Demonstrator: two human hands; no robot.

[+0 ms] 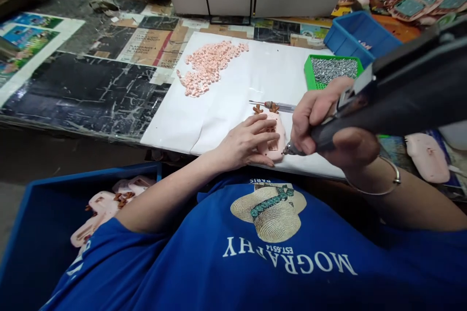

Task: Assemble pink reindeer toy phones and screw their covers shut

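My left hand point(242, 143) holds a pale pink plastic toy casing point(279, 126) down on the white sheet, fingers across it and thumb along its near edge. Two brown antler-like pieces stick out of the casing's far end, and a rectangular recess shows between my fingers. My right hand point(310, 112) is wrapped around a black electric screwdriver point(404, 87). Its tip meets the casing's near right corner; whether a screw sits there I cannot make out. Just beyond the casing lies a hand screwdriver point(282, 107) with a clear handle.
Small pink parts point(209, 65) lie heaped on the white sheet point(164, 126). A green basket point(310, 75) of screws and a blue bin point(343, 34) stand at the right. Another pink casing point(427, 158) lies far right. At lower left, a blue crate point(32, 214) holds more casings.
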